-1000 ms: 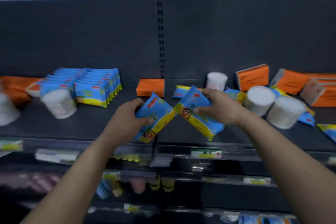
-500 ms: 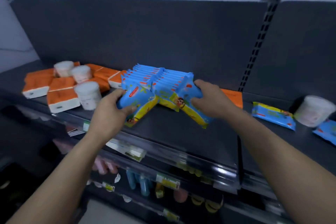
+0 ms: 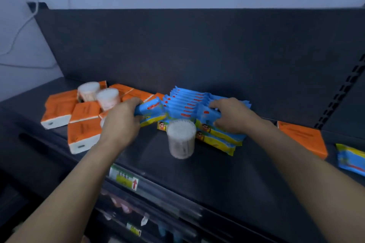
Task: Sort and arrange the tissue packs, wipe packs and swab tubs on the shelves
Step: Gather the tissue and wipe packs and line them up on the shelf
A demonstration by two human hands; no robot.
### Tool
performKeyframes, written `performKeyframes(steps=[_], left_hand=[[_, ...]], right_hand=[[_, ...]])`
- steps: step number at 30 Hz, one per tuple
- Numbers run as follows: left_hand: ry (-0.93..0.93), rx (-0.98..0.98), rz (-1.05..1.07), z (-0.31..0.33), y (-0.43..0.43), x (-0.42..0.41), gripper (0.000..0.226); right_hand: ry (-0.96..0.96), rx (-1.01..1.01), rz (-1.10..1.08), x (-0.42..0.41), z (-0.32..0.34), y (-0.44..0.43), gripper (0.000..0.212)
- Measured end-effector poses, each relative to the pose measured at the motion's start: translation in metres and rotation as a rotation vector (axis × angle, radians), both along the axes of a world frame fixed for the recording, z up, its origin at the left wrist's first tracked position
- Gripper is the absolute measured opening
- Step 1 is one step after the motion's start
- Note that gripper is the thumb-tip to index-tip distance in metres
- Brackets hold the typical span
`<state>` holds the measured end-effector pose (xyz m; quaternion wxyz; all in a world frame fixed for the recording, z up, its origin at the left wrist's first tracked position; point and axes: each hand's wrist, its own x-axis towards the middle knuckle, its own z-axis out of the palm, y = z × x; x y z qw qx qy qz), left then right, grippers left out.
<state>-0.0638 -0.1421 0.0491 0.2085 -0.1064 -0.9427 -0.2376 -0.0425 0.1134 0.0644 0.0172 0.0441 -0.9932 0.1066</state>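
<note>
Closest to me is the front edge of the shelf [image 3: 197, 179] with a yellow price label [image 3: 126, 179] on it. A little further in stands one swab tub [image 3: 181, 140], right in front of the blue packs.

My left hand [image 3: 120, 122] has its fingers curled round a blue wipe pack [image 3: 151, 107]. My right hand [image 3: 235, 116] pinches another wipe pack [image 3: 209, 116] from the top, thumb low. Both packs are touching the row of wipe packs [image 3: 187, 102] behind them, one on each side.

I think I am adding these two to the row. Next I need to stand them straight like the others and let go, and that tub is in the way, so it may need moving first.

Half a second ago the two packs met in a V in front of the row; now they are apart and pushed up to it.

Further back on the left lie the orange tissue packs [image 3: 59, 108], all messy, with two more swab tubs [image 3: 88, 90] among them.
</note>
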Motion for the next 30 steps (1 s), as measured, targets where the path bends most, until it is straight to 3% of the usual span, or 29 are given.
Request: performKeyframes(steps=[6,8,11,16,22,26,30], left_hand=[[-0.19,-0.179,-0.296,-0.014,0.009,-0.061,0.034],[-0.216,-0.229,-0.405,-0.018,0.011,-0.076,0.029],[-0.228,-0.28,-0.522,-0.023,0.016,-0.095,0.026],[-0.198,-0.374,-0.672,-0.032,0.03,-0.112,0.041],[-0.151,-0.351,-0.726,-0.038,0.041,-0.113,0.037],[-0.024,-0.515,-0.595,-0.043,0.037,-0.111,0.057],[-0.013,-0.587,-0.56,-0.043,0.036,-0.109,0.056]], right_hand=[[-0.105,0.101,-0.13,-0.015,-0.008,-0.015,0.039],[-0.132,0.074,-0.186,-0.019,-0.012,-0.021,0.041],[-0.156,0.053,-0.248,-0.022,-0.017,-0.029,0.044],[-0.178,0.037,-0.28,-0.023,-0.02,-0.033,0.05],[-0.205,0.071,-0.269,-0.028,-0.02,-0.031,0.057],[-0.196,0.076,-0.247,-0.032,-0.024,-0.03,0.031],[-0.176,0.093,-0.229,-0.032,-0.025,-0.03,0.031]])
